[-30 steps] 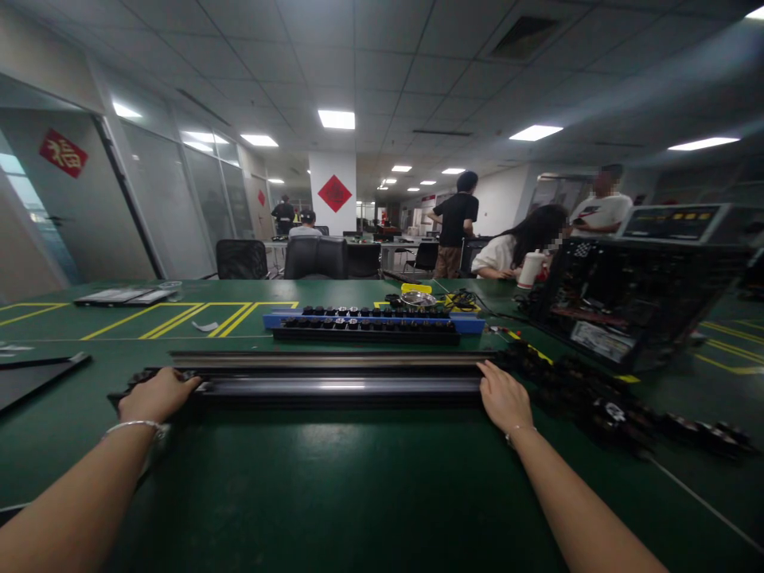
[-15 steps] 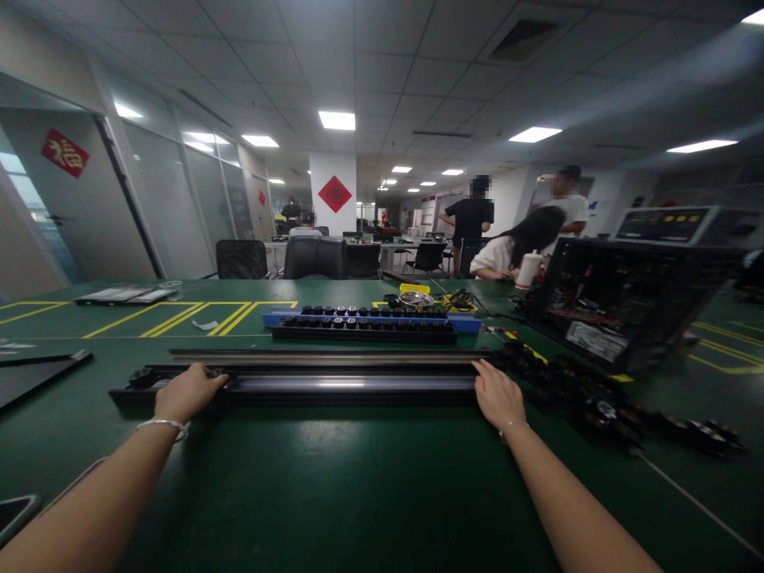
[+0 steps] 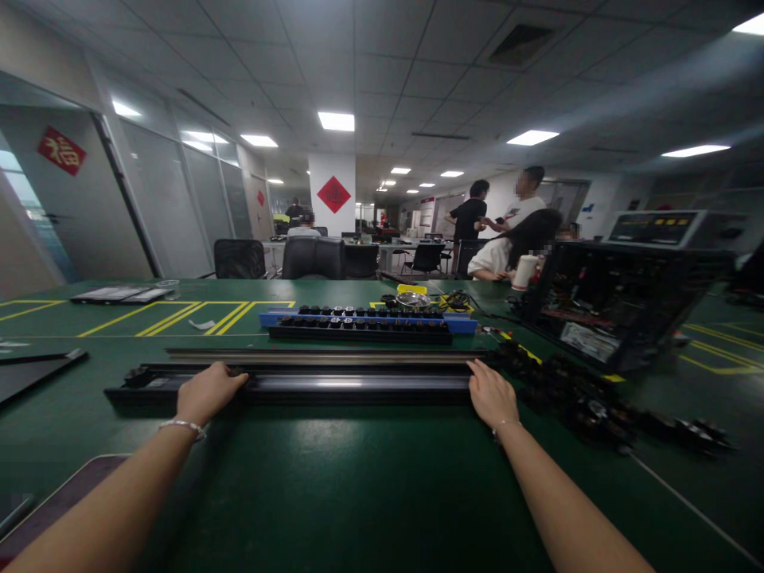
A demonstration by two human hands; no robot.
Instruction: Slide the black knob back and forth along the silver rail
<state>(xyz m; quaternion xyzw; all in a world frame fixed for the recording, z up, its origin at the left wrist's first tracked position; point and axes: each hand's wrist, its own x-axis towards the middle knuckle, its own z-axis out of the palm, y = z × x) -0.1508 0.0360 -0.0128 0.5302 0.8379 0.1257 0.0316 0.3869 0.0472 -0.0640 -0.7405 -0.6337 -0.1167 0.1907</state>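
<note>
A long black rail (image 3: 358, 385) with a shiny inner channel lies crosswise in front of me. My left hand (image 3: 208, 391) is closed over its left part, with a small black piece (image 3: 239, 372) showing at the fingertips; the hand hides most of that piece. Left of this hand, another black part (image 3: 138, 374) sits in the channel. My right hand (image 3: 493, 391) grips the rail's right end, fingers over the far edge and thumb hidden. A second thin dark strip (image 3: 334, 352) runs just behind the rail.
Behind lies a blue rail (image 3: 462, 324) beside rows of black parts (image 3: 358, 329). Dark clustered parts (image 3: 588, 398) and an open computer case (image 3: 621, 306) occupy the right. A dark flat panel (image 3: 39, 378) lies left. Co-workers are across the green table (image 3: 334, 493).
My left hand has moved right along the rail with the small black piece. My right hand stays at the rail's right end. The view has shifted slightly.
</note>
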